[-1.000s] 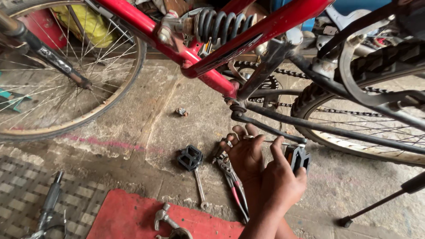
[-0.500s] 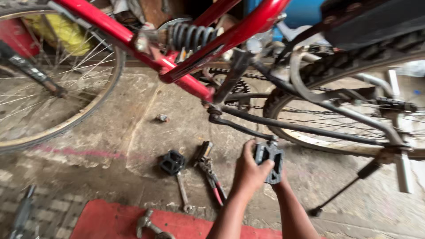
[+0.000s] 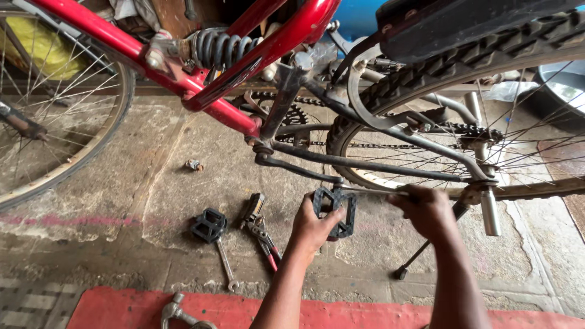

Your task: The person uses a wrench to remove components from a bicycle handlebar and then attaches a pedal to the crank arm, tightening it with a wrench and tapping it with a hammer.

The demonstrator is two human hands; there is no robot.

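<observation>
A red bicycle [image 3: 225, 113] stands over a concrete floor. My left hand [image 3: 309, 226] grips a black pedal [image 3: 336, 210] and holds it against the end of the dark crank arm [image 3: 298, 167]. My right hand [image 3: 426, 210] is closed around a thin metal bar [image 3: 372, 190] that runs from the pedal toward the rear wheel; I cannot tell whether the bar is a tool or part of the frame. Both forearms reach in from the bottom edge.
On the floor lie a second black pedal [image 3: 208, 225], a spanner [image 3: 227, 267], red-handled pliers [image 3: 263, 236] and a small nut [image 3: 194, 164]. A red mat [image 3: 244, 312] holds a metal tool [image 3: 177, 312]. Front wheel [image 3: 91, 155] left, rear wheel [image 3: 463, 73] right, kickstand [image 3: 420, 253] below.
The pedal has come up from near the floor to the crank end, held in my left hand. My right hand has left it and closed on the thin bar.
</observation>
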